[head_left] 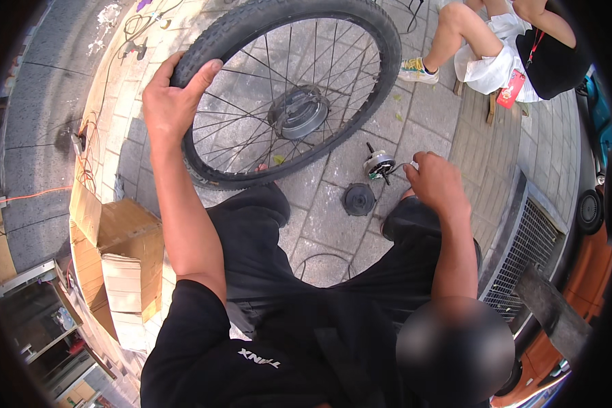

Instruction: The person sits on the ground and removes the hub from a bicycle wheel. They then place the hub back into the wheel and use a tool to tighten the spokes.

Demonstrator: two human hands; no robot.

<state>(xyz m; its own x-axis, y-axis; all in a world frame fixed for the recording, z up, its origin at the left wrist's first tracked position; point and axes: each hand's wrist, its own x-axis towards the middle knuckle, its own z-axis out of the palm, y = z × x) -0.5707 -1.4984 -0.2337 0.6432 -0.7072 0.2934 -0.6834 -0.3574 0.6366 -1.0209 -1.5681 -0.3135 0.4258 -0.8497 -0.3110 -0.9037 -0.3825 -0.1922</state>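
My left hand [170, 109] grips the knobby black tyre of a spoked bicycle wheel [370, 51], which is tilted over the paving at the upper middle. A large grey hub [299, 112] sits in its centre. My right hand [435, 180] is curled beside a silver hub core with a black axle [379, 163]; whether its fingertips pinch a thin part there is too small to tell. Just below the core lies a round black cover [358, 198] on the paving, between my dark-trousered legs.
A seated person [547, 61] with a red phone is at upper right. An open cardboard box [119, 272] stands at left, with cables and tools [81, 149] behind it. A metal grate [527, 238], dark plank [551, 313] and orange vehicle [591, 272] are at right.
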